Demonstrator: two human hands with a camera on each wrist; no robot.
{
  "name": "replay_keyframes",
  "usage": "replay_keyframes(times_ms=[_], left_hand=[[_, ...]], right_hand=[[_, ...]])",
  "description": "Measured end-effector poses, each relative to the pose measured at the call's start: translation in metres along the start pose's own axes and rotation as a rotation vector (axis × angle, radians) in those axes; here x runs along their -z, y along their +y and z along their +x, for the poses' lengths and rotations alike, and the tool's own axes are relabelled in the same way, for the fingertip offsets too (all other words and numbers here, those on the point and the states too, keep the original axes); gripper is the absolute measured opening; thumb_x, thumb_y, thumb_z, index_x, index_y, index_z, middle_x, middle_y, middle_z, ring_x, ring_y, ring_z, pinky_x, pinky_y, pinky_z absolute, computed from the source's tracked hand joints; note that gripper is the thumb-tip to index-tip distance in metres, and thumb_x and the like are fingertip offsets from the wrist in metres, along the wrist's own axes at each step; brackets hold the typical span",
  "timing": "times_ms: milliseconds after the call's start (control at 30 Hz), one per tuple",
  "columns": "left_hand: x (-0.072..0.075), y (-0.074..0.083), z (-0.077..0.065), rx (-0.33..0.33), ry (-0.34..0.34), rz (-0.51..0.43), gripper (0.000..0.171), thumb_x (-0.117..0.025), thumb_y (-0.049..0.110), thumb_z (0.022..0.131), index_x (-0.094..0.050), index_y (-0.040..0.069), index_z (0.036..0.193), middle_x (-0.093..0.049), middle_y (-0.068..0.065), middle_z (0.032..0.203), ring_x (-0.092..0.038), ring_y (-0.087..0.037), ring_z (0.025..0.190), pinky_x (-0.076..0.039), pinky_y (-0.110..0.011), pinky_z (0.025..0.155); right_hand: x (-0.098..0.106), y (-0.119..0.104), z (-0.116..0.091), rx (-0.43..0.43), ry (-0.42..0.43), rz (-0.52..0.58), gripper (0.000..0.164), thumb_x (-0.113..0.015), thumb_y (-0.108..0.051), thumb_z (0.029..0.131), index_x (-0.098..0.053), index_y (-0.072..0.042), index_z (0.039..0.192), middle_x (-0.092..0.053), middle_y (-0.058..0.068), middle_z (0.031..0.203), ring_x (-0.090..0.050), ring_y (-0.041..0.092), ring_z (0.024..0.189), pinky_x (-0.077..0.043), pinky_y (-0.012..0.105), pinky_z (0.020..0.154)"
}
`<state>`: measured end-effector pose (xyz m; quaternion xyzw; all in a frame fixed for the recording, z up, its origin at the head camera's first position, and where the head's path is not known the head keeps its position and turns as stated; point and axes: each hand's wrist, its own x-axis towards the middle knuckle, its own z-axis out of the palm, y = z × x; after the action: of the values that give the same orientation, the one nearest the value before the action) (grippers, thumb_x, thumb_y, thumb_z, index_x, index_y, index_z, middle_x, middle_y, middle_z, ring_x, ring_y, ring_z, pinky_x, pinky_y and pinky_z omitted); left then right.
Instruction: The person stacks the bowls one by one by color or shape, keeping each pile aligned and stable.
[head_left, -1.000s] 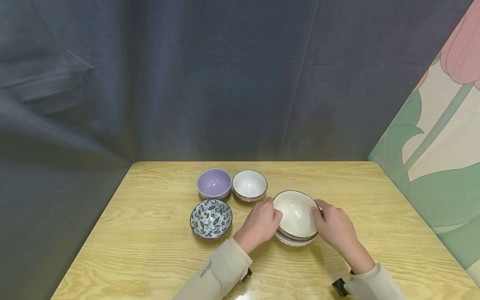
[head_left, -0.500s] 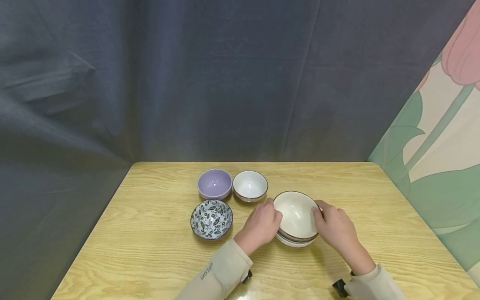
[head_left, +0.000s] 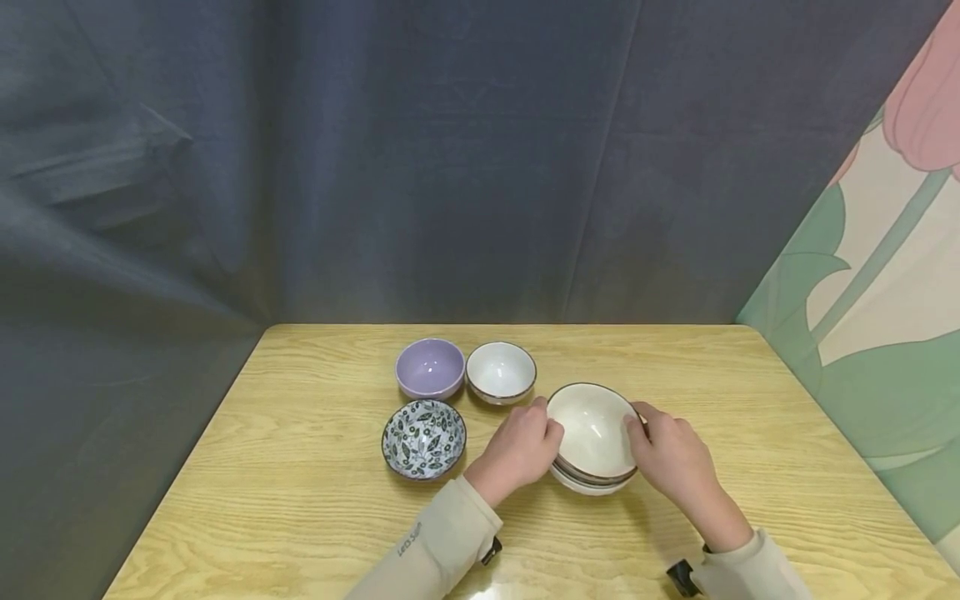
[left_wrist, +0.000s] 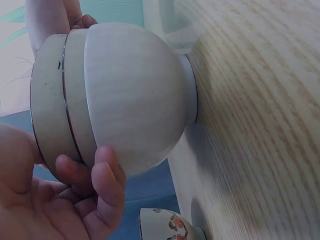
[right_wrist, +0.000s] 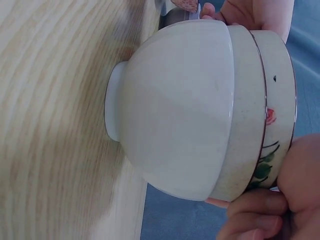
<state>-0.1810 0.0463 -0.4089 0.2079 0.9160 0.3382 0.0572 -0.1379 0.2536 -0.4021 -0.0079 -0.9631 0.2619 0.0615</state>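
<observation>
A stack of nested bowls (head_left: pixel 592 429) stands on the table right of centre. Two cream bowls (right_wrist: pixel 277 75) with brown rims and painted flowers sit inside a plain white bowl (left_wrist: pixel 135 95), whose foot meets the tabletop. My left hand (head_left: pixel 521 446) grips the stack's left side, its fingertips on the cream bowls and the white bowl's rim in the left wrist view. On the opposite side my right hand (head_left: pixel 671 450) holds the cream bowls near their rims, thumb over the top edge. The top bowl's inside is bare.
Left of the stack are a purple bowl (head_left: pixel 430 368), a white bowl with a brown rim (head_left: pixel 501 371) and a leaf-patterned bowl (head_left: pixel 423 439). A dark curtain (head_left: pixel 480 167) hangs behind the wooden table (head_left: pixel 300 467); a flowered wall panel (head_left: pixel 877 333) borders the right.
</observation>
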Motion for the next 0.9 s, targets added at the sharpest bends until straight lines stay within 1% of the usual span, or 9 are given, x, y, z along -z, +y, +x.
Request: replay_keyframes(times_ms=[133, 233, 367, 467, 567, 667, 900], left_hand=[[-0.0001, 0.0009, -0.0003, -0.001, 0.009, 0.03, 0.042, -0.041, 0.024, 0.104, -0.058, -0.007, 0.126, -0.068, -0.02, 0.103, -0.068, -0.025, 0.092, -0.055, -0.041, 0.082], [-0.0007, 0.0014, -0.0002, 0.008, 0.027, 0.065, 0.042, -0.041, 0.029, 0.106, -0.061, -0.005, 0.123, -0.069, -0.019, 0.102, -0.069, -0.03, 0.094, -0.055, -0.043, 0.08], [-0.0025, 0.0007, 0.0001, 0.029, 0.039, 0.117, 0.042, -0.039, 0.032, 0.106, -0.064, 0.0, 0.113, -0.068, -0.015, 0.094, -0.069, -0.03, 0.087, -0.054, -0.042, 0.072], [-0.0037, -0.0005, 0.0, 0.032, 0.039, 0.134, 0.04, -0.037, 0.032, 0.107, -0.064, 0.002, 0.105, -0.066, -0.013, 0.087, -0.068, -0.03, 0.083, -0.053, -0.042, 0.069], [-0.0044, -0.0015, 0.0001, 0.024, 0.043, 0.134, 0.039, -0.037, 0.03, 0.107, -0.064, 0.002, 0.101, -0.065, -0.013, 0.083, -0.068, -0.031, 0.081, -0.052, -0.042, 0.068], [-0.0045, -0.0021, 0.0, 0.013, 0.049, 0.129, 0.038, -0.037, 0.029, 0.107, -0.063, 0.002, 0.099, -0.064, -0.013, 0.081, -0.067, -0.031, 0.079, -0.052, -0.042, 0.067], [-0.005, -0.0026, -0.0001, -0.004, 0.059, 0.106, 0.038, -0.037, 0.028, 0.107, -0.062, 0.003, 0.094, -0.06, -0.01, 0.075, -0.065, -0.029, 0.074, -0.051, -0.041, 0.065]], right_hand=[[0.001, -0.0001, 0.0003, -0.012, -0.016, -0.007, 0.044, -0.045, -0.023, 0.105, -0.057, 0.011, 0.13, -0.069, 0.031, 0.105, -0.069, 0.033, 0.085, -0.053, 0.041, 0.061], [0.0023, -0.0003, 0.0012, -0.019, -0.023, -0.028, 0.048, -0.041, -0.028, 0.106, -0.057, 0.011, 0.13, -0.069, 0.03, 0.104, -0.069, 0.035, 0.085, -0.052, 0.044, 0.061], [0.004, 0.0003, 0.0016, -0.036, -0.035, -0.042, 0.053, -0.038, -0.033, 0.107, -0.058, 0.011, 0.128, -0.069, 0.031, 0.105, -0.069, 0.039, 0.088, -0.053, 0.048, 0.061], [0.0044, 0.001, 0.001, -0.044, -0.045, -0.041, 0.053, -0.036, -0.032, 0.108, -0.059, 0.01, 0.129, -0.067, 0.032, 0.109, -0.068, 0.042, 0.093, -0.054, 0.051, 0.064], [0.0038, 0.0018, 0.0011, -0.038, -0.048, -0.042, 0.052, -0.035, -0.03, 0.108, -0.058, 0.011, 0.129, -0.065, 0.034, 0.115, -0.067, 0.046, 0.099, -0.054, 0.054, 0.069], [0.0029, 0.002, 0.0015, -0.025, -0.043, -0.044, 0.051, -0.034, -0.028, 0.108, -0.058, 0.013, 0.128, -0.064, 0.035, 0.116, -0.065, 0.048, 0.102, -0.055, 0.056, 0.071], [0.0014, 0.001, 0.0005, 0.033, -0.005, -0.02, 0.044, -0.039, -0.018, 0.106, -0.059, 0.017, 0.122, -0.064, 0.037, 0.112, -0.067, 0.046, 0.1, -0.057, 0.053, 0.073]])
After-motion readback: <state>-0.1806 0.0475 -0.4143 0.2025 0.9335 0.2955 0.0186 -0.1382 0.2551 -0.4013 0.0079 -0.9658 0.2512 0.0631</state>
